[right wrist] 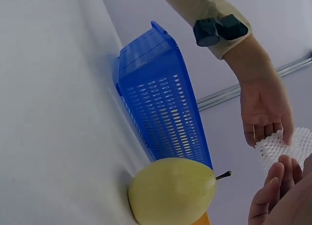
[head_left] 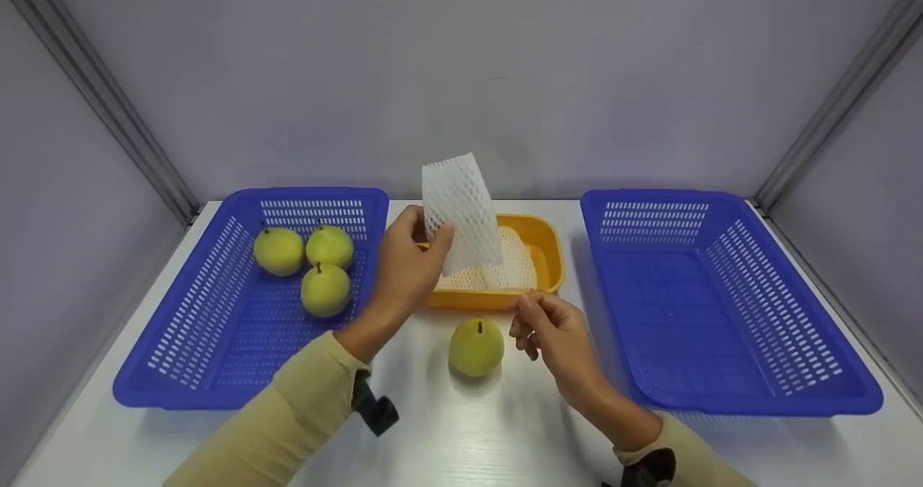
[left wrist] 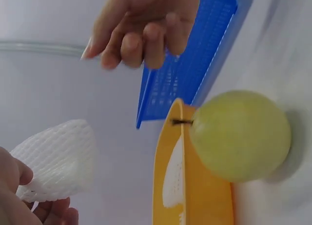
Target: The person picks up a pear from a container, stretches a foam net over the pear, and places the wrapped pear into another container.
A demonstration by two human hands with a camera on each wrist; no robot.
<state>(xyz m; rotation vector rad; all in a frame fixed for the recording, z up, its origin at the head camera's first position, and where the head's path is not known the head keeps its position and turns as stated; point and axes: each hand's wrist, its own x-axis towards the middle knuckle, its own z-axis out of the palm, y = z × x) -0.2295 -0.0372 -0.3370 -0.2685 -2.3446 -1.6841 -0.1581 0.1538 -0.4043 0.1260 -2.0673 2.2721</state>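
Note:
My left hand (head_left: 412, 256) pinches a white foam net sleeve (head_left: 461, 209) between thumb and fingers, holding it up over the yellow tray (head_left: 551, 256). More white foam nets (head_left: 515, 260) lie in that tray. Just in front of the tray a yellow-green pear (head_left: 476, 348) stands on the table, its stem upward. Right of the pear hovers my right hand (head_left: 551, 332), its fingers loosely curled with nothing seen in them. In the left wrist view the net sleeve (left wrist: 61, 159) looks flattened and hangs apart from the pear (left wrist: 239, 137).
A blue basket (head_left: 238, 371) on the left holds three pears (head_left: 326, 290). Another blue basket (head_left: 721, 328) stands on the right, with bare floor showing. Behind the white table (head_left: 461, 436) rises a grey wall, with metal posts at both corners.

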